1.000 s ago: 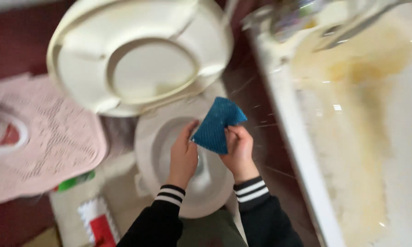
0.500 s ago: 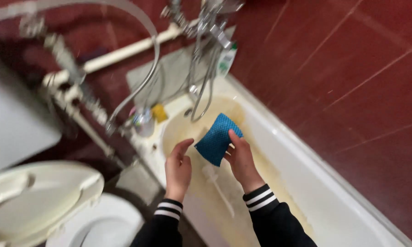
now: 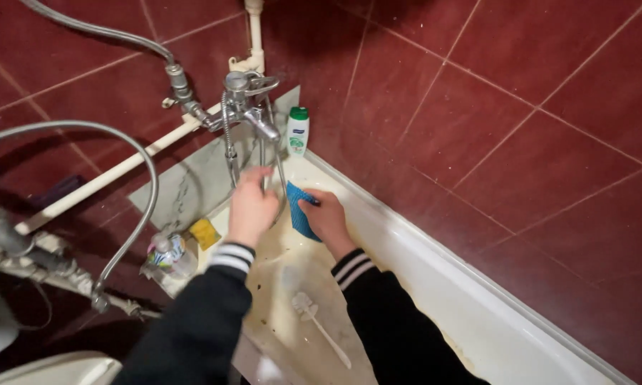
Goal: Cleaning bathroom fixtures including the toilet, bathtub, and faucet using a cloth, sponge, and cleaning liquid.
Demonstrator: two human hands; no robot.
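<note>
Two hands at the faucet (image 3: 253, 117): right hand (image 3: 328, 217) holds blue cloth (image 3: 299, 208).

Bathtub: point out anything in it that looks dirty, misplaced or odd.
The bathtub floor is stained yellowish-brown with dark specks, mostly below the faucet. A white brush lies loose on the stained floor. The right hand holds a blue sponge cloth under the spout, and the left hand reaches toward the faucet. Nothing looks broken.
</note>
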